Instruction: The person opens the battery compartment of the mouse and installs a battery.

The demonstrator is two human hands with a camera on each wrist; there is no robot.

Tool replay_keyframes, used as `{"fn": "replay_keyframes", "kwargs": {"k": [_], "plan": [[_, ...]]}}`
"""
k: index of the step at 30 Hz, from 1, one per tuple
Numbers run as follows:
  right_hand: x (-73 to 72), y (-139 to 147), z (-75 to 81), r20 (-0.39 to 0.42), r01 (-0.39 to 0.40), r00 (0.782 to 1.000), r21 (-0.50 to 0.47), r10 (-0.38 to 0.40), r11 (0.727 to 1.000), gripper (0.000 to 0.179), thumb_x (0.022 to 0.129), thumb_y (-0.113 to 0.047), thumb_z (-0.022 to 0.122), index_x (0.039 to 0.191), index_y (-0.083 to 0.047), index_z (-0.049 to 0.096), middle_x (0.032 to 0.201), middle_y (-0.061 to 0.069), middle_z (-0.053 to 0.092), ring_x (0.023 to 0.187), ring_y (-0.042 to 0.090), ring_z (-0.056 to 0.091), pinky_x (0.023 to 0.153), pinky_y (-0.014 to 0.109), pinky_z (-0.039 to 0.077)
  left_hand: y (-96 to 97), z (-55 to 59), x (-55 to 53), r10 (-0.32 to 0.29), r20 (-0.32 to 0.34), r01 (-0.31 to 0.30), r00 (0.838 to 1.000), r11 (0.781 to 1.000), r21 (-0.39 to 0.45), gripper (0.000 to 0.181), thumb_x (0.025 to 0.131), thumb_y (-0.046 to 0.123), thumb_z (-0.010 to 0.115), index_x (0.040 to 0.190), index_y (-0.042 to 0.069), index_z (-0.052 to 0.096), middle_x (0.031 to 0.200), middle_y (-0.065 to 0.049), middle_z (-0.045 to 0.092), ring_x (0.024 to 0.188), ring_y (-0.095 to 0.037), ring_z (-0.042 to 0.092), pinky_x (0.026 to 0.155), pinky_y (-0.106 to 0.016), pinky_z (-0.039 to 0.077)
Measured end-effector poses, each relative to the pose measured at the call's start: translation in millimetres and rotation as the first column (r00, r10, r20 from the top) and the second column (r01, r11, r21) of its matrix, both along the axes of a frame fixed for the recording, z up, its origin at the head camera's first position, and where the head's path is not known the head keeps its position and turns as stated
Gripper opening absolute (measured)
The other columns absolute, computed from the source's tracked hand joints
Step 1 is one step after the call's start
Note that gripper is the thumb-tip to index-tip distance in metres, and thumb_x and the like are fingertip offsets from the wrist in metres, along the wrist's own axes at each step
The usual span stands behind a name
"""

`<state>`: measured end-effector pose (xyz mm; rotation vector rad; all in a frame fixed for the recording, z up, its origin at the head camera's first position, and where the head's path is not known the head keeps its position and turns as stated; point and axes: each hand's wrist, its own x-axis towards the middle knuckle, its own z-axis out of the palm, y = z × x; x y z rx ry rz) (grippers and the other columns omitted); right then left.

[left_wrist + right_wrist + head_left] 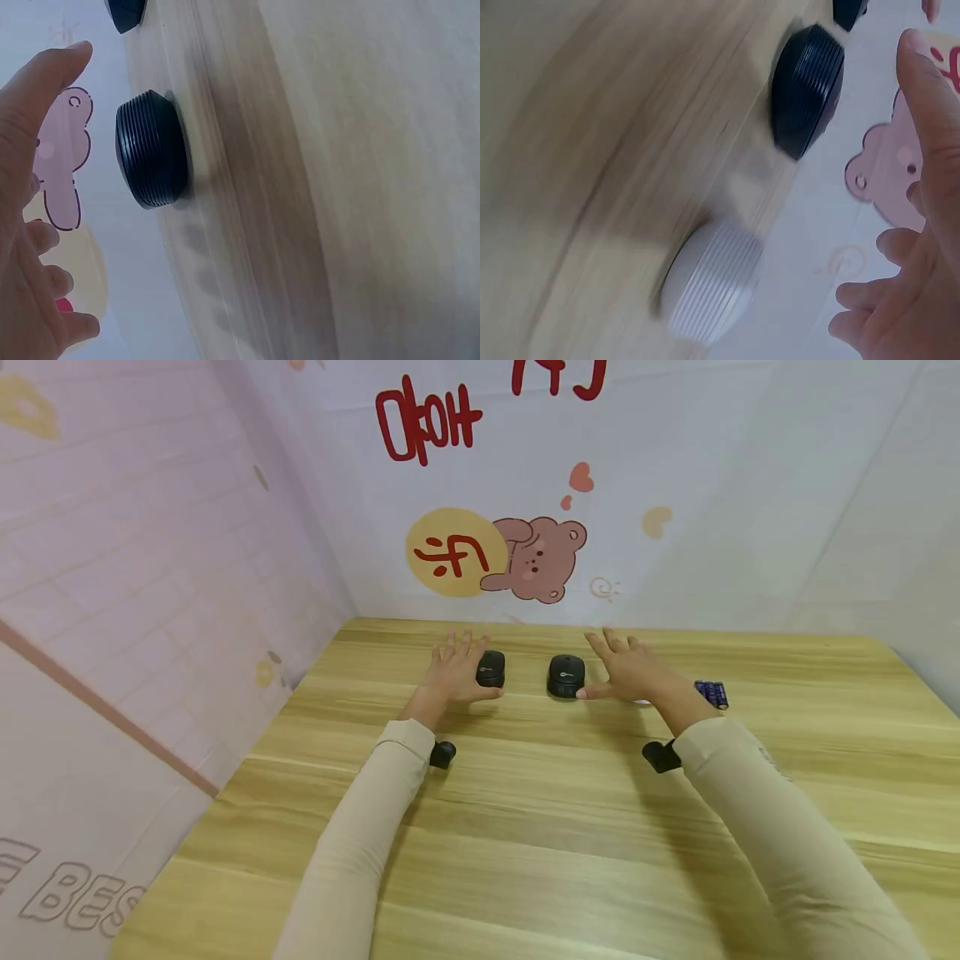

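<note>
One black mouse [491, 667] stands on the far part of the table [525, 852], close in front of the printed backdrop [750, 510]; a second black mouse [566, 673] stands to its right, apart from it, and a white mouse [712, 281] lies farther right, almost wholly covered in the head view. All three rest on the table.

The likeliest trouble would come from that hidden white mouse: with the right hand [628, 672] spread above it, a downward or sideways move judged from overhead alone could knock it askew. The right thumb overlaps a corner of the second black mouse in the head view, yet the wrist view shows a gap; a careless sweep could nudge that mouse out of line. The left hand [452, 675] is beside and above the first black mouse, fingers spread and straight, holding nothing; the right fingers are likewise stretched apart and hold nothing. If either thumb closed off-centre, the low sloping body might skid instead of being pinched.

Beyond the right hand lies a row of batteries [711, 694], near the wrist; being small and round, they could roll should the forearm or the black wrist device [662, 756] brush them. Pushing any mouse farther away could jam it against the backdrop, as little table remains behind.
</note>
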<state>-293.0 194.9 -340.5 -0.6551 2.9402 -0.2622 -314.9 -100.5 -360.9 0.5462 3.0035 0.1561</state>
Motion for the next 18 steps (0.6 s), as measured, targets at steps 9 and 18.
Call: {"fn": "replay_keyframes", "kwargs": {"k": [9,18], "plan": [[-11.8,-39.4,-1.1,0.002,-0.047,0.999,0.004,0.047,0.999,0.105,0.078,-0.063,0.06,0.149,-0.01,0.004,0.149,0.027,0.004,0.126,0.06,0.01,0.104,0.064,0.011,-8.3,-1.0,1.0,0.011,-0.001,-0.011,1.0,1.0,-0.014,0.101,0.078,0.066,0.056,0.15,0.021,0.001,0.154,-0.013,-0.002,0.137,-0.038,-0.008,0.108,-0.058,0.002],[-23.5,-79.0,-4.8,0.006,-0.073,0.997,0.004,0.073,0.997,0.104,0.078,-0.064,0.059,0.15,-0.012,0.004,0.151,0.024,0.003,0.129,0.056,0.01,0.105,0.062,0.012,-9.0,-0.6,3.0,0.008,0.02,-0.008,1.0,1.0,-0.014,0.1,0.079,0.064,0.057,0.15,0.019,0.003,0.153,-0.013,-0.004,0.136,-0.039,-0.01,0.109,-0.057,0.003]]}}
